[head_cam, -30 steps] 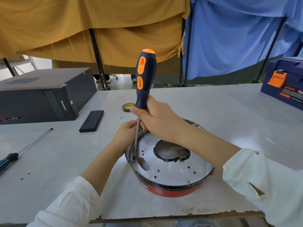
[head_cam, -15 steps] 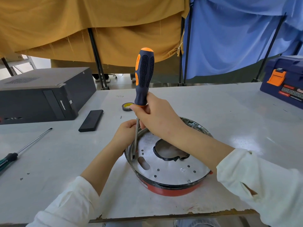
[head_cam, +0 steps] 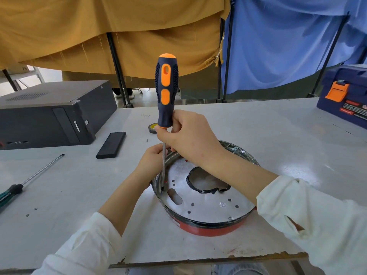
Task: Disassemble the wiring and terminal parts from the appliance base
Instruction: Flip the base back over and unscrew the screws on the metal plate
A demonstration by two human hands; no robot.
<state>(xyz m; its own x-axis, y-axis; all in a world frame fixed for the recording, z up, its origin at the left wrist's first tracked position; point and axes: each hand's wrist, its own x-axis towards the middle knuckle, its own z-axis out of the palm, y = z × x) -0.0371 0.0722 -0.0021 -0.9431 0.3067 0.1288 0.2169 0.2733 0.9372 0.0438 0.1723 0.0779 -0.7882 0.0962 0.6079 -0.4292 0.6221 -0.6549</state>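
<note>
Gripping the screwdriver (head_cam: pixel 166 92) upright in our right hand (head_cam: pixel 190 137), our left hand (head_cam: pixel 154 161) grasps the appliance base (head_cam: pixel 204 207) rim.

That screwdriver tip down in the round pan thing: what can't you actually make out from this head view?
- Screwdriver tip, head view: too small to tell whether it sits in a screw.
- Left hand fingers: hidden behind the shaft and the appliance base rim.
- Wiring and terminals: not visible, beneath the metal plate.
- Right hand: its fingertips wrap behind the handle.
</note>
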